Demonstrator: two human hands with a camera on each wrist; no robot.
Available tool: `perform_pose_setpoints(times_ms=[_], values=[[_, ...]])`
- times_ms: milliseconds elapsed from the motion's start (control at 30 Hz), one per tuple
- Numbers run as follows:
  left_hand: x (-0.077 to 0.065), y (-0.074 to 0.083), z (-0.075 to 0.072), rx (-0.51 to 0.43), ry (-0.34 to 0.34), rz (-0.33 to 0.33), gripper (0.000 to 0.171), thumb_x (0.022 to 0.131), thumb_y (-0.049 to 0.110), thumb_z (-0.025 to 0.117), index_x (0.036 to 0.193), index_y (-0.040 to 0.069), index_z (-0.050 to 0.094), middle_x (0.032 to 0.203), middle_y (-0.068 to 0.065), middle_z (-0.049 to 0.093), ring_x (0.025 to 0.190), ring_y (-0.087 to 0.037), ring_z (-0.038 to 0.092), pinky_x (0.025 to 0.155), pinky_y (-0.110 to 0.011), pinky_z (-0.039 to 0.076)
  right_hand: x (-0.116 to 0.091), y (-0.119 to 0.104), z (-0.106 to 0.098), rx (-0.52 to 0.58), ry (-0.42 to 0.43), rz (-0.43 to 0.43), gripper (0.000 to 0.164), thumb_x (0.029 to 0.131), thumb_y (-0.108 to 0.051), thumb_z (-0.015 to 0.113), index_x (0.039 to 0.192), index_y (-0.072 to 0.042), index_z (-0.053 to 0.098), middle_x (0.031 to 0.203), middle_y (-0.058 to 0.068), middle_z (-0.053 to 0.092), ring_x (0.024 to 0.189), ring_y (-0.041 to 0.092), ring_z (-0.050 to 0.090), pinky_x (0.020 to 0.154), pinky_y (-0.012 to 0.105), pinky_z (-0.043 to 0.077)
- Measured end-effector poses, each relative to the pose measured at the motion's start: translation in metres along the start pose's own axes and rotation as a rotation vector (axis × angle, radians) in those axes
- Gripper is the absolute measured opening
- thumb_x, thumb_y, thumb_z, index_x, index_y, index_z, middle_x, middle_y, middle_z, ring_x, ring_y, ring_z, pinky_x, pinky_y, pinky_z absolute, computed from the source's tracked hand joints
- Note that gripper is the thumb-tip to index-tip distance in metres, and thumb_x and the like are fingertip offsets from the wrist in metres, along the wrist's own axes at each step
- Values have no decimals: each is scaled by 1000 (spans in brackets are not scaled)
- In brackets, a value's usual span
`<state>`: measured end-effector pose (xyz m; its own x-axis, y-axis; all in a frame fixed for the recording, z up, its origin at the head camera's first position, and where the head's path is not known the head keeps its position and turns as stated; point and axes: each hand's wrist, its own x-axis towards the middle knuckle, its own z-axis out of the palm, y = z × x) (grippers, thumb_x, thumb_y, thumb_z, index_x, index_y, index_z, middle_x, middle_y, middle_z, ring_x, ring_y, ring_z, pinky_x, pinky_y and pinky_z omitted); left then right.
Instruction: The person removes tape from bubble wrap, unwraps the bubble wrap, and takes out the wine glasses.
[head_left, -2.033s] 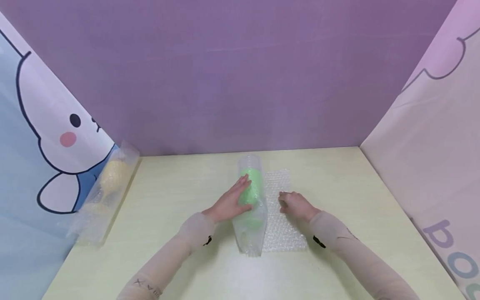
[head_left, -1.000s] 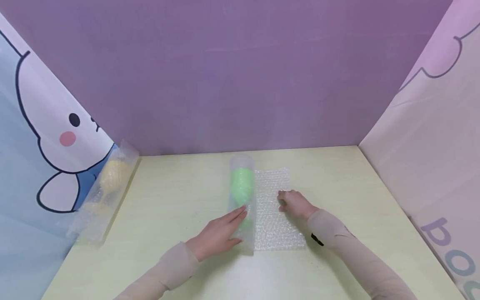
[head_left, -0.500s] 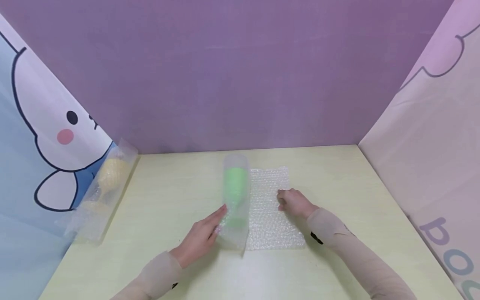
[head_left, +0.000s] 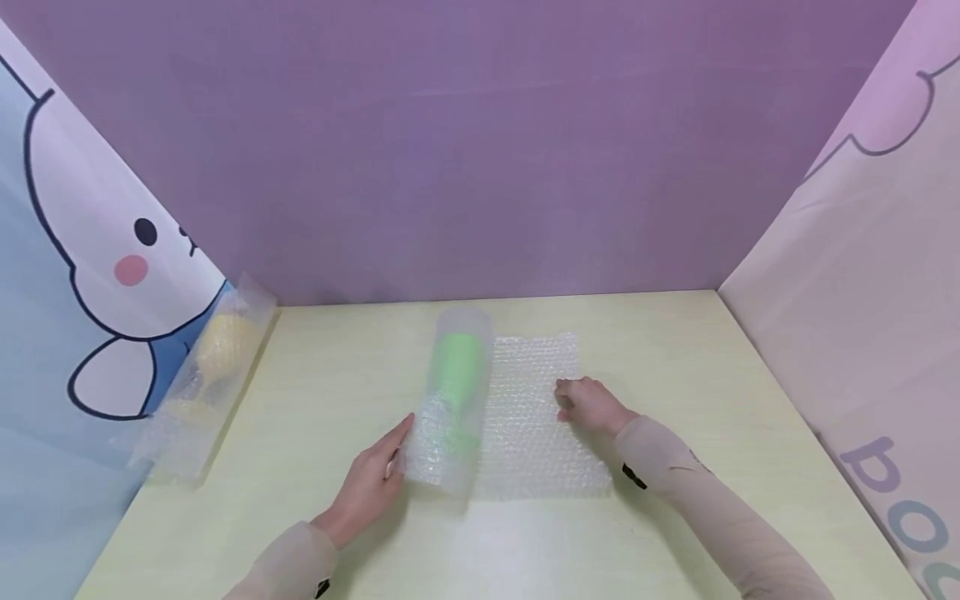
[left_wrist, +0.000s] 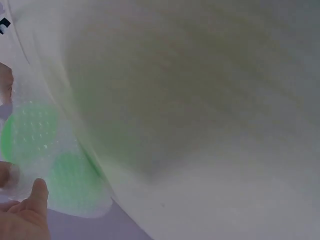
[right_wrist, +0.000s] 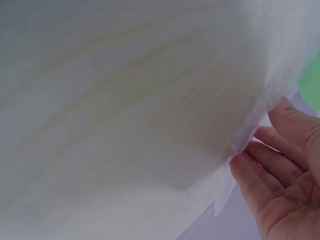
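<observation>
A green goblet [head_left: 461, 362] lies wrapped in clear bubble wrap [head_left: 532, 417], with the wrap's flat part spread to its right on the table. My left hand [head_left: 367, 483] pinches a loose flap of the wrap at the lower left of the roll. The left wrist view shows the thumb [left_wrist: 37, 195] beside the wrap and a fingertip behind the clear film. At the flat part's right edge, my right hand [head_left: 592, 406] holds the wrap between thumb and fingers. In the right wrist view the edge runs between that thumb [right_wrist: 290, 120] and the fingers.
A yellow goblet-shaped thing [head_left: 225, 346], also in bubble wrap, leans along the printed left wall [head_left: 90, 250]. The pale yellow table [head_left: 337, 358] meets a purple back wall [head_left: 465, 150] and a white right wall [head_left: 862, 292].
The wrapped green goblet has moved left and tilted, so more flat wrap shows on its right. My left hand has gone from the roll's top to its lower left flap. The right hand stays put.
</observation>
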<state>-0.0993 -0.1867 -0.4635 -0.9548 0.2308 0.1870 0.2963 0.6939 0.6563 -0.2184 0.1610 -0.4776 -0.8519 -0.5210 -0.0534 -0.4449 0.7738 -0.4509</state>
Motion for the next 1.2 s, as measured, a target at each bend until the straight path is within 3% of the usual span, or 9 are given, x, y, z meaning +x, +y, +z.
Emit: perform_pose_setpoints(times_ms=[167,267,467,633,800,900,967,1067,1200], values=[[-4,-8,-3,-120,50,-12,65,82,-15,51,141,6,34,142,-16,40,120,-30,49,93,-39,46,0,0,0,-9,10,-12,38,76,-11,72,58,-9,39,126,28,51,111,44,53,71,30,42],[-6,-10,-6,-213,104,-22,66,81,-19,48,140,7,36,141,-16,41,122,-29,47,93,-35,47,0,0,0,-9,14,-13,38,76,-12,72,58,-9,39,126,27,51,96,41,61,70,30,41],[-9,-11,-12,-408,194,-45,60,80,-20,46,135,6,45,139,-15,44,120,-7,48,90,-12,44,0,0,1,-1,4,3,35,77,-11,71,59,-10,41,127,27,50,88,38,63,71,30,42],[-14,-10,-18,-499,270,25,47,80,-17,54,125,-6,52,135,-14,49,113,2,53,89,-14,46,0,-1,1,10,-3,15,33,78,-12,70,60,-10,42,129,26,49,92,39,62,72,31,43],[-18,-10,-26,-501,352,153,38,76,-19,60,113,-11,59,126,-3,59,111,-4,57,89,-21,47,-2,-2,-1,11,2,2,33,78,-12,70,60,-10,43,129,27,49,87,37,63,72,31,44],[-20,-10,-30,-468,403,247,39,70,-26,59,107,-14,61,120,-11,62,109,-7,59,87,-22,49,-2,-2,-2,8,4,-8,32,78,-11,70,60,-10,43,128,28,49,83,35,64,72,30,44],[-20,-8,-33,-432,431,266,40,68,-29,59,105,-14,62,115,-18,63,106,-6,60,85,-20,50,-2,-2,-2,5,5,-13,32,78,-11,70,60,-10,44,128,28,49,84,36,64,72,30,45],[-22,-4,-39,-361,450,223,39,68,-28,60,105,-15,62,108,-24,64,101,-1,61,82,-16,50,-2,-1,-1,2,6,-17,31,79,-11,69,61,-10,44,128,28,49,87,38,63,71,30,45],[-26,6,-48,-309,440,93,33,73,-20,62,105,-13,62,105,-24,65,96,5,61,79,-11,49,-1,-1,-1,-1,8,-19,30,79,-11,70,61,-10,46,128,28,49,92,40,62,72,31,46]])
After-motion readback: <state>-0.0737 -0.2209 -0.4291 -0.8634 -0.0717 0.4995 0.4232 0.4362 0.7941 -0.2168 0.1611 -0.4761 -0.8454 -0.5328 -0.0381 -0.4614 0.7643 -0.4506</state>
